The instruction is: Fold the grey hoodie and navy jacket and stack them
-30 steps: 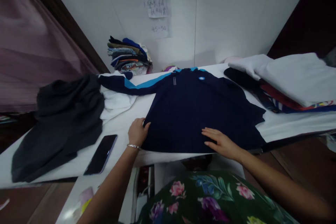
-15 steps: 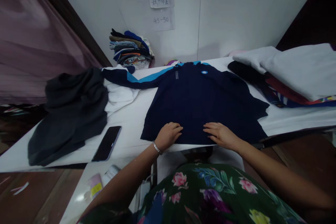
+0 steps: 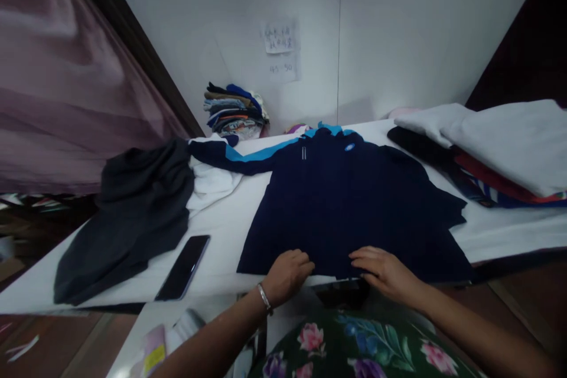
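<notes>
A navy long-sleeved top (image 3: 341, 207) lies spread on the white-covered table, its light blue collar at the far side. A round blue-and-white badge (image 3: 349, 147) sits on its chest. One sleeve (image 3: 248, 159), striped light blue, stretches out to the left; the other looks tucked or bent at the right. My left hand (image 3: 290, 274), with a bracelet at the wrist, has its fingers curled over the near hem. Further right along that hem, my right hand (image 3: 383, 271) pinches the cloth, thumb beneath the fingers. Between both hands the hem looks slightly raised.
Left of the top lie a dark grey garment (image 3: 133, 218), a white cloth (image 3: 212, 183) and a phone (image 3: 183, 267). A folded clothes stack (image 3: 234, 112) stands at the back by the wall. More garments pile up at the right under a white one (image 3: 500, 142).
The view has tilted up, so everything sits lower in the picture. Both hands stay at the near hem, their fingers now closed more tightly on it. The badge and collar have shifted slightly.
</notes>
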{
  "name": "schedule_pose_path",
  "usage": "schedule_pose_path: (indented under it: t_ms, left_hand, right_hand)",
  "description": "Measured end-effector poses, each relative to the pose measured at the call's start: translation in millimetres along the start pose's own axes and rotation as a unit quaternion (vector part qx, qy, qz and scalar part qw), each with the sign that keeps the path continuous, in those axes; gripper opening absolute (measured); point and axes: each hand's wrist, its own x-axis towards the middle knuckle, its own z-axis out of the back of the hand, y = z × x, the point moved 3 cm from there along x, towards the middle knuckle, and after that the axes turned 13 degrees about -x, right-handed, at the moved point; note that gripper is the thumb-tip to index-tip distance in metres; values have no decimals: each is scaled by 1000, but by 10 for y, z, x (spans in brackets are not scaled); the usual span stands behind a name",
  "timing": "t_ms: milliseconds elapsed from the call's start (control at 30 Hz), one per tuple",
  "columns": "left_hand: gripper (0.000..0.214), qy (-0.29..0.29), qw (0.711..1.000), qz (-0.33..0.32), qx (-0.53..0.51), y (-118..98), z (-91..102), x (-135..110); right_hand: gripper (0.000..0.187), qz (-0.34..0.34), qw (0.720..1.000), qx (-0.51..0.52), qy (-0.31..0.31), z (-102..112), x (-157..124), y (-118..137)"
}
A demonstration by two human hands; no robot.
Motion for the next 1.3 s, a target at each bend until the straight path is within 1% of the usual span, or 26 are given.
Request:
schedule_pose_path:
  t_ms: [133, 167, 233, 267, 300, 400, 467, 567, 667, 733, 800, 900, 967, 1033, 1100, 1133, 1167, 1200, 1233, 1267, 1300]
  left_hand:
    - [10, -27, 999, -17, 1, 14, -61, 25]
    - [9, -35, 999, -22, 3, 11, -60, 26]
    - [9, -49, 998, -24, 7, 3, -45, 27]
    - [10, -57, 998, -24, 7, -3, -33, 28]
    - [11, -65, 998, -22, 4, -10, -19, 29]
    - [15, -85, 996, -17, -11, -33, 26, 33]
    - [19, -88, 996, -8, -18, -30, 52, 23]
    - [32, -90, 995, 46, -17, 56, 109, -48]
    - [45, -101, 989, 105, -8, 223, 196, -209]
    - [44, -108, 984, 138, 3, 343, 239, -353]
    - [38, -120, 977, 176, 19, 440, 246, -504]
    - [32, -151, 963, 220, 24, 503, 195, -687]
    - [32, -170, 957, 235, -15, 515, 172, -762]
    - [33, -170, 951, 235, -111, 544, 204, -799]
    - [32, -163, 927, 243, -233, 627, 307, -805]
    - [28, -168, 909, 260, -277, 696, 383, -797]
    - [22, -183, 891, 287, -301, 784, 469, -779]
    - [19, -206, 875, 320, -299, 886, 561, -749]
    - [20, -236, 862, 351, -278, 995, 653, -701]
    - [23, -261, 853, 376, -250, 1107, 735, -630]
    - [24, -272, 847, 396, -228, 1222, 799, -534]
  right_hand:
    - [71, -22, 997, -47, 52, -195, 79, 93]
    - [77, -23, 996, -59, 61, -224, 115, 129]
    - [81, -22, 994, -82, 65, -256, 199, 205]
    - [79, -17, 994, -91, 61, -262, 243, 242]
    - [73, -10, 994, -96, 54, -262, 287, 275]
    - [44, 12, 995, -96, 29, -254, 388, 330]
    - [33, 13, 996, -92, 19, -256, 419, 318]
    - [30, 16, 996, -90, 8, -274, 414, 260]
    - [28, 27, 996, -85, -10, -283, 369, 200]
    - [28, 35, 996, -81, -31, -280, 336, 176]
    - [28, 48, 995, -77, -46, -282, 312, 176]
    - [28, 61, 995, -76, -38, -314, 301, 216]
    - [27, 59, 995, -77, -18, -340, 301, 248]
    - [24, 53, 996, -73, 6, -346, 292, 277]
    - [25, 50, 997, -57, 30, -314, 271, 301]
    - [28, 50, 997, -44, 42, -280, 257, 310]
    - [34, 53, 997, -27, 54, -235, 243, 317]
    - [39, 57, 996, -6, 64, -179, 233, 321]
    - [43, 59, 996, 20, 71, -114, 230, 320]
    - [43, 60, 994, 50, 73, -43, 236, 312]
    - [41, 57, 993, 77, 69, 30, 255, 296]
